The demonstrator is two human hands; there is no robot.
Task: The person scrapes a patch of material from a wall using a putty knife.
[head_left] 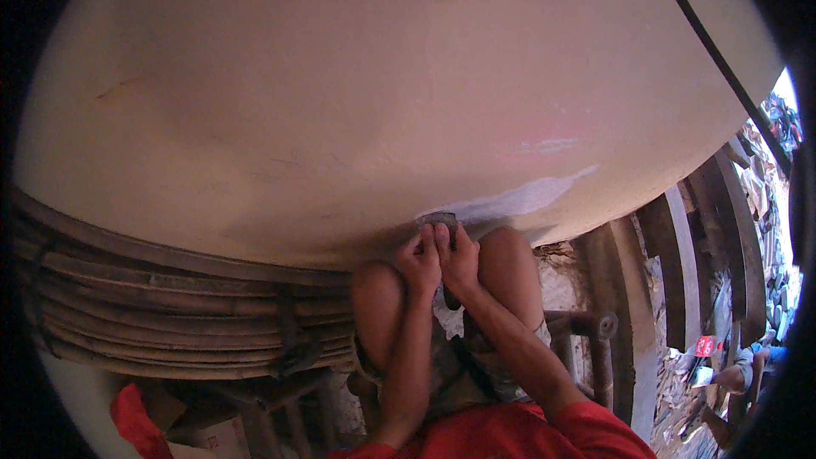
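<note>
A large, smooth, cream-coloured curved surface (pixel 357 76) fills the upper view; what it belongs to I cannot tell. At its lower edge both my hands press a small dark grey flat piece (pixel 440 219) against it, perhaps folded sandpaper. My left hand (pixel 418 262) grips its left side with bent fingers. Close against it, my right hand (pixel 459 259) closes on the right side, thumbs and fingers nearly touching. From the piece a pale whitish patch (pixel 527 195) spreads to the upper right. A dark strip-like thing (pixel 451 298) shows below my right hand, partly hidden.
Bundled long poles (pixel 170 297) lie along the left. Wooden planks (pixel 680 272) stand at the right, near a pole frame (pixel 591 327). A dark cable (pixel 714 51) crosses the upper right. A person's leg (pixel 733 376) shows at the far right, and a red cloth (pixel 138 421) lower left.
</note>
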